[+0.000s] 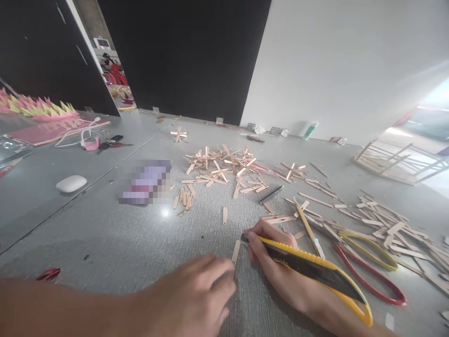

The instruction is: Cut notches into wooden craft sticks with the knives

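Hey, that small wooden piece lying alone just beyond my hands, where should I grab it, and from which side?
Pinch the small wooden piece across its middle, from above: it lies flat and narrow, lengthwise away from you, with nothing touching its long edges. Your left hand probably suits better, since your right hand holds the yellow cutter.

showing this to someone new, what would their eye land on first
Probably the yellow-and-black cutter in the right hand, at lower right. Next, the left hand beside it, at a small wooden stick. Beyond them, pale wooden pieces lie scattered across the middle of the grey surface.
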`<move>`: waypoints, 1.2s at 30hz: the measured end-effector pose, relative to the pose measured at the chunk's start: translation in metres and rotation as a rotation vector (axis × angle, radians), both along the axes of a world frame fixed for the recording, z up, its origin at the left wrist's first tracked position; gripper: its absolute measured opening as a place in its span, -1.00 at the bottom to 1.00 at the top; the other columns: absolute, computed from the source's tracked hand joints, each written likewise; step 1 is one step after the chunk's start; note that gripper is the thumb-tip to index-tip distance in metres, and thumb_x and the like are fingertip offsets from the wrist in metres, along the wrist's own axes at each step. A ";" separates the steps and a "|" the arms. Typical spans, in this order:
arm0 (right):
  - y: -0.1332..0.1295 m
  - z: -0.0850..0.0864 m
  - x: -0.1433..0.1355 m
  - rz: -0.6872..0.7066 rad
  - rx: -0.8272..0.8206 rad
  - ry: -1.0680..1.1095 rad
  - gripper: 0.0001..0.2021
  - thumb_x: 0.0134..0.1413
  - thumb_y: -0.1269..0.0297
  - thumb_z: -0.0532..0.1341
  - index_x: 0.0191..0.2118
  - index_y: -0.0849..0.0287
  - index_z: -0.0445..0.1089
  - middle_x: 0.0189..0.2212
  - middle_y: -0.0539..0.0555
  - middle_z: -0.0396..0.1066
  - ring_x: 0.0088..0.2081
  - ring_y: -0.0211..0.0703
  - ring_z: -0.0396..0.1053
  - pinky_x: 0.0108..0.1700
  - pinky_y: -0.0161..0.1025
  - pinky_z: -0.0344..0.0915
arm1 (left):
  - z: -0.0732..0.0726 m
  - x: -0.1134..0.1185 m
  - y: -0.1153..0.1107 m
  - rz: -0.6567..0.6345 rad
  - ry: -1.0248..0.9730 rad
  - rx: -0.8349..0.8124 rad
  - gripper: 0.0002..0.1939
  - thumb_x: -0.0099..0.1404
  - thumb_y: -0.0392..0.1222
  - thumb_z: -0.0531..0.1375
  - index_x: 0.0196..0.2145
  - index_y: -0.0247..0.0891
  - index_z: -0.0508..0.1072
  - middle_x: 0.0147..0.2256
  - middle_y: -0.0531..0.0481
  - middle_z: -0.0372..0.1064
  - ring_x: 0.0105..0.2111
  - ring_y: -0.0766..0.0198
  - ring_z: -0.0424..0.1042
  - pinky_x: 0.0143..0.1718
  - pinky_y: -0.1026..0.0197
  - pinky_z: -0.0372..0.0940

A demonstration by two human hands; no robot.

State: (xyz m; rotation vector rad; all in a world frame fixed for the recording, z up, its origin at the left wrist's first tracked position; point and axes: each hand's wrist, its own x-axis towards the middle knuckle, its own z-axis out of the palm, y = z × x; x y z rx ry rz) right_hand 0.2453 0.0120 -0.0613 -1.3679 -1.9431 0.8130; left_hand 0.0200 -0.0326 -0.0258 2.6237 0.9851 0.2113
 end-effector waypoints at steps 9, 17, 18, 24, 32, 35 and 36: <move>-0.002 -0.004 0.011 0.084 0.023 -0.055 -0.59 0.42 0.08 0.05 -0.51 0.06 0.19 -0.61 -0.11 0.23 -0.55 -0.24 0.22 -0.37 -0.17 0.15 | 0.012 -0.023 0.025 -0.207 0.133 0.005 -0.31 0.43 -0.29 0.17 0.42 0.06 0.11 0.43 0.08 0.04 0.43 -0.11 0.00 0.36 -0.25 0.10; -0.003 0.000 0.004 0.115 -0.027 -0.135 -0.60 0.41 0.05 0.00 -0.48 0.06 0.19 -0.57 -0.09 0.28 -0.50 -0.21 0.26 -0.28 -0.11 0.20 | -0.007 -0.008 0.027 -0.136 0.107 0.006 -0.23 0.43 -0.02 0.25 0.46 0.06 0.00 0.41 -0.11 0.06 0.42 -0.21 -0.03 0.39 -0.40 -0.06; -0.002 0.000 0.003 0.112 -0.034 -0.133 -0.60 0.41 0.05 0.00 -0.47 0.06 0.20 -0.56 -0.08 0.29 -0.50 -0.20 0.27 -0.28 -0.11 0.20 | -0.007 -0.007 0.028 -0.136 0.110 0.007 -0.23 0.43 -0.02 0.25 0.46 0.05 -0.01 0.41 -0.13 0.04 0.43 -0.22 -0.05 0.39 -0.40 -0.06; -0.002 -0.004 0.004 0.110 -0.065 -0.120 -0.62 0.41 0.02 0.04 -0.45 0.06 0.24 -0.52 -0.08 0.33 -0.45 -0.21 0.31 -0.28 -0.14 0.21 | -0.005 -0.008 0.026 -0.149 0.135 0.022 -0.22 0.44 -0.02 0.24 0.47 -0.03 -0.02 0.43 -0.24 -0.02 0.44 -0.25 -0.09 0.38 -0.37 -0.02; 0.000 0.000 0.002 0.126 -0.087 -0.134 -0.62 0.40 0.01 0.02 -0.44 0.07 0.23 -0.51 -0.08 0.32 -0.43 -0.20 0.29 -0.23 -0.12 0.20 | -0.005 -0.007 0.027 -0.158 0.146 0.043 -0.24 0.44 -0.01 0.23 0.46 -0.05 0.00 0.41 -0.25 0.03 0.43 -0.21 -0.06 0.38 -0.35 -0.01; 0.000 0.001 0.001 0.111 -0.086 -0.125 -0.62 0.39 0.01 0.03 -0.44 0.06 0.24 -0.50 -0.07 0.33 -0.42 -0.19 0.30 -0.25 -0.12 0.21 | -0.005 -0.007 0.027 -0.156 0.128 0.054 -0.23 0.43 -0.02 0.25 0.46 -0.07 0.02 0.39 -0.27 0.06 0.42 -0.22 -0.03 0.38 -0.34 0.01; 0.000 0.000 0.001 0.107 -0.086 -0.128 -0.62 0.39 0.00 0.03 -0.44 0.06 0.24 -0.50 -0.07 0.33 -0.42 -0.18 0.30 -0.25 -0.12 0.21 | -0.004 -0.007 0.026 -0.156 0.117 0.053 -0.23 0.43 -0.03 0.26 0.46 -0.08 0.03 0.39 -0.28 0.07 0.42 -0.23 -0.02 0.38 -0.35 0.01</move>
